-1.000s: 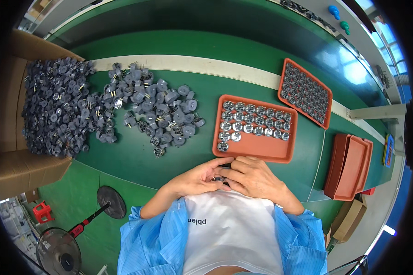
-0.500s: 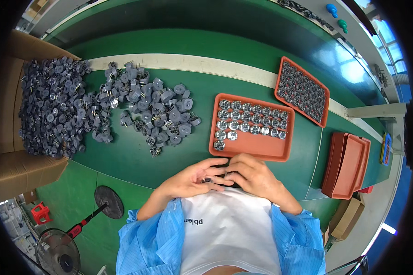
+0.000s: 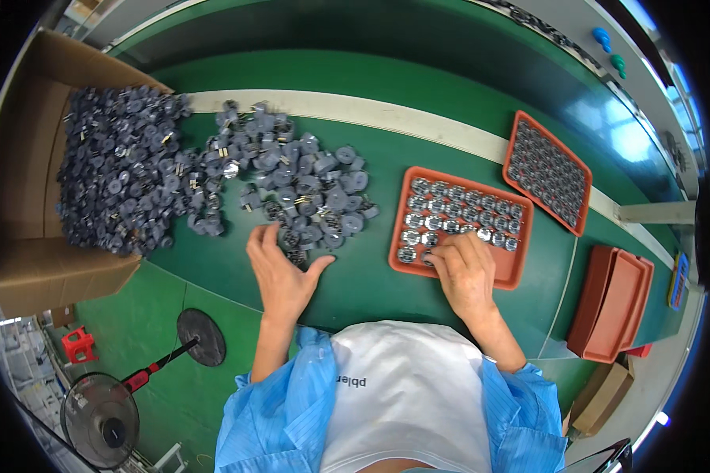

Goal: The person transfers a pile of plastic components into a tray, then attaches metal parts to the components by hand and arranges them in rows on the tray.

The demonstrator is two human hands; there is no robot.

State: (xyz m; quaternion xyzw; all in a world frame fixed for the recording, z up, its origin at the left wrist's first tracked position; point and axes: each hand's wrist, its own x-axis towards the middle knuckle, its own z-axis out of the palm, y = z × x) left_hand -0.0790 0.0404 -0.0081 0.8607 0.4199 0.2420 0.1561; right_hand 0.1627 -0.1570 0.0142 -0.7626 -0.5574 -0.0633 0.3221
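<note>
My right hand (image 3: 467,272) is over the near side of an orange tray (image 3: 481,268). Its thumb and fingertips pinch a small round silver-faced component (image 3: 428,258) at the end of the front row. Several like components (image 3: 450,209) sit in rows in that tray. My left hand (image 3: 280,272) is at the near edge of a loose pile of grey round components with metal pins (image 3: 323,197). The thumb is spread from its fingers, and a dark-faced component (image 3: 296,256) lies between them, not visibly gripped.
A cardboard box (image 3: 55,268) at the left spills more grey components. Another filled orange tray (image 3: 584,225) stands at the back right, stacked orange trays (image 3: 619,307) at the right. A white strip (image 3: 418,130) crosses the green table (image 3: 355,292). A fan (image 3: 102,422) stands on the floor.
My hands have parted from in front of my body. The right moved forward to the tray with a component; the left went left to the pile and opened. The view shifted slightly.
</note>
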